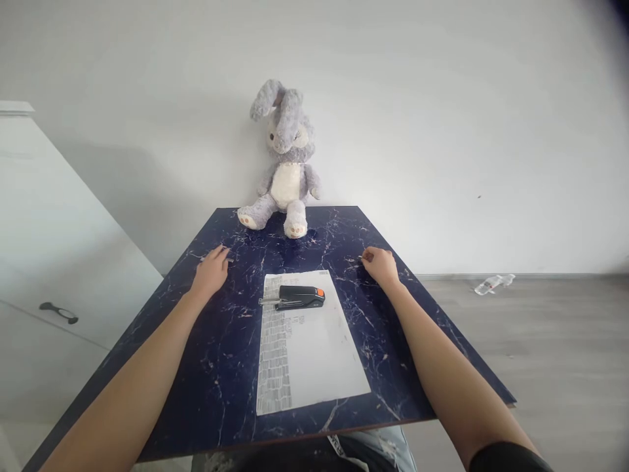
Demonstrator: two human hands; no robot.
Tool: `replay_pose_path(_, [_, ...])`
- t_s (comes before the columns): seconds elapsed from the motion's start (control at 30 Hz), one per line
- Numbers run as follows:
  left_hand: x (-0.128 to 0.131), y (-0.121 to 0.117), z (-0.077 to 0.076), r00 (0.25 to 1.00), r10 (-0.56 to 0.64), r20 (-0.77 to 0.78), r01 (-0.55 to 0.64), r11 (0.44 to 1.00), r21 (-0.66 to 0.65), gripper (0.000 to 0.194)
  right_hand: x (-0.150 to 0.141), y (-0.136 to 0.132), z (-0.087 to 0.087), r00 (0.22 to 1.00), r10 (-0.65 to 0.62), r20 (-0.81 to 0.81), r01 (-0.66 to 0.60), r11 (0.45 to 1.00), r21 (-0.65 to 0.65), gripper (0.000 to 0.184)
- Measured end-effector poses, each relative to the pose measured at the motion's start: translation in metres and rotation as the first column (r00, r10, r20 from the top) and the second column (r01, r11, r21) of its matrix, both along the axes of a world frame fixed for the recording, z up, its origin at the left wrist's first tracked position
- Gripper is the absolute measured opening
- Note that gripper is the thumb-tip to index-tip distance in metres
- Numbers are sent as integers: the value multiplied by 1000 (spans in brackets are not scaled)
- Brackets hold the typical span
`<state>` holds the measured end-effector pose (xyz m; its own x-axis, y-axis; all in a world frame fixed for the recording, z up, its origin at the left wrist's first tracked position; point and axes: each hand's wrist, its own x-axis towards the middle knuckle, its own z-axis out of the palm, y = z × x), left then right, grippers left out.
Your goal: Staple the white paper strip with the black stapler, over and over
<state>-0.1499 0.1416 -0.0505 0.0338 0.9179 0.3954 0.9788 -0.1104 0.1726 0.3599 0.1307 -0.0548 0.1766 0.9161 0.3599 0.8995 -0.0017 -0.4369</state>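
Note:
My left hand (212, 270) rests on the dark blue tabletop left of the paper, fingers slightly apart and holding nothing. On the other side, my right hand (382, 265) lies curled on the table with no object visible in it. Between them is a white sheet of paper (324, 354), printed with grey text blocks along its left part. A black stapler (301, 297) with an orange patch at its right end lies across the upper part of the sheet. A thin metal piece sticks out at its left end. Neither hand touches the paper or stapler.
A grey plush rabbit (287, 174) sits at the table's far edge against the wall. The table (216, 393) has a marbled blue top. A white cabinet (59, 236) with a dark handle stands left. Some crumpled clear plastic (494, 284) lies on the floor at right.

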Motion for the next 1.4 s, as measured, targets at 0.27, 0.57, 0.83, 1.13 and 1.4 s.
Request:
replay_pose_path(0.27, [7,-3,2,993,-21,-116,6,991,-132,32,-5,5,-3,985,-34,168,41,998,-41,22])
replay_pose_path(0.57, [8,-9,6,1000,-18,-7,17,997,-71,14,-7,2,-3,986,11,165,-6,1000,-29,21])
replay_pose_path(0.83, [26,-25,22,999,5,-40,1,988,157,16,-10,0,-2,988,1,157,5,999,-38,25])
replay_pose_path(1.13, [65,-51,38,673,-272,688,312,948,71,23,-9,2,-5,986,25,165,-23,1000,-11,27])
replay_pose_path(1.4, [73,-57,34,448,-68,891,457,875,-162,44,-9,1,-6,988,15,155,-12,1000,-18,27])
